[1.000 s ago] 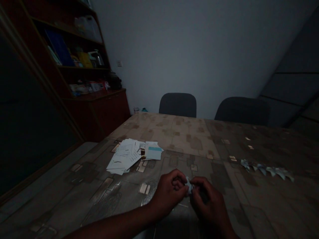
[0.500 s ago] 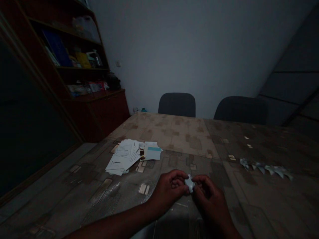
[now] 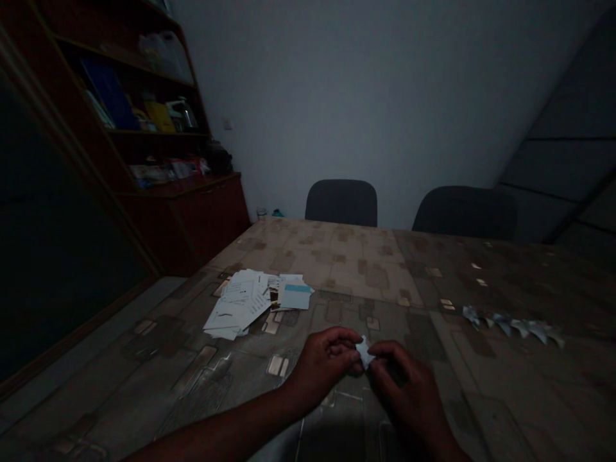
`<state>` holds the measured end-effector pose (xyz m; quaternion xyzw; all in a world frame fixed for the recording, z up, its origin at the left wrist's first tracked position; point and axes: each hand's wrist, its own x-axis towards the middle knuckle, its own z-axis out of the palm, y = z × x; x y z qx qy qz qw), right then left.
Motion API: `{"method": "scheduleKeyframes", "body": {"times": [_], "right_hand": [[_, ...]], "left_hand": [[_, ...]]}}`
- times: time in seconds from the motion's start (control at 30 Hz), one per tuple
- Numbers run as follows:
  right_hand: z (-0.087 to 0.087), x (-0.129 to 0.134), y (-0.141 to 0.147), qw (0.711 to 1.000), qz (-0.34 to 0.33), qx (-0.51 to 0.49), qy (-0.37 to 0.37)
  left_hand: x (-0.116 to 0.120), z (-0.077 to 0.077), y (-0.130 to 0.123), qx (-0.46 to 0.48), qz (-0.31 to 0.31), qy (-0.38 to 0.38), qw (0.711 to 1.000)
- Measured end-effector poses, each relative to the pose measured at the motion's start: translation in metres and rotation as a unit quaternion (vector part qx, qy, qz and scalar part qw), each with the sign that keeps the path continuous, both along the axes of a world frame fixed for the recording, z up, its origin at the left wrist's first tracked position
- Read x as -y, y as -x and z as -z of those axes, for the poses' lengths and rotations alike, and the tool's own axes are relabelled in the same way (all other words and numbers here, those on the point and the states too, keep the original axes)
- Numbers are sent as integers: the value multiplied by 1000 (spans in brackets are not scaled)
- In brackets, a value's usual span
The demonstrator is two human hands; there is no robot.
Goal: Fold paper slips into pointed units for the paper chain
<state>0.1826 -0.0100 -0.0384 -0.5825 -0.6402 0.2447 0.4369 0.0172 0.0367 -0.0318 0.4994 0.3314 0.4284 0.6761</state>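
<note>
A small pale folded paper piece (image 3: 364, 352) with pointed corners is held above the table between my two hands. My left hand (image 3: 328, 360) pinches its left side between thumb and fingers. On its right side, the fingertips of my right hand (image 3: 405, 380) are closed on it. Farther right on the table, several similar folded pieces (image 3: 513, 325) lie in a row. To the left of my hands is a loose stack of white printed papers (image 3: 240, 301), with a card bearing a light blue band (image 3: 296, 296) beside it.
The patterned tablecloth (image 3: 346, 256) covers the table. Two dark chairs (image 3: 341, 201) (image 3: 464, 212) stand at its far side against the wall. At the left is a red-brown cabinet (image 3: 212, 215) with shelves of assorted items.
The folded piece has turned slightly and shifted a little left between my fingers. My right hand's fingers have moved slightly; both hands still hold it.
</note>
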Motion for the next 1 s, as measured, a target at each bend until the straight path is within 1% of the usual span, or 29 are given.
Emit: {"method": "scheduleKeyframes", "body": {"times": [0.1, 0.2, 0.3, 0.4, 0.5, 0.67, 0.77, 0.87, 0.93, 1.0], "right_hand": [[0, 1, 0, 1000, -7, -13, 0], [0, 2, 0, 1000, 4, 8, -11], [1, 2, 0, 998, 4, 47, -40], [2, 3, 1, 993, -9, 83, -86], [2, 5, 5, 986, -20, 95, -132], [1, 4, 8, 981, -6, 108, -161], [3, 1, 5, 975, -25, 124, -185], [6, -1, 3, 969, -52, 128, -206], [6, -1, 3, 967, -64, 127, -210], [5, 0, 3, 971, -62, 121, -198]], "left_hand": [[1, -1, 0, -11, 3, -2, 1000], [2, -3, 1, -40, 3, -19, 999], [3, -4, 0, -76, -10, -42, 996], [5, -4, -2, -110, -29, -77, 990], [7, -3, -4, -114, -42, -93, 988], [10, -4, -4, -138, -74, -108, 982], [11, -5, -5, -161, -87, -140, 973], [12, -5, -4, -179, -88, -174, 964], [13, -5, -4, -189, -87, -192, 959], [13, -6, -4, -197, -89, -197, 956]]}}
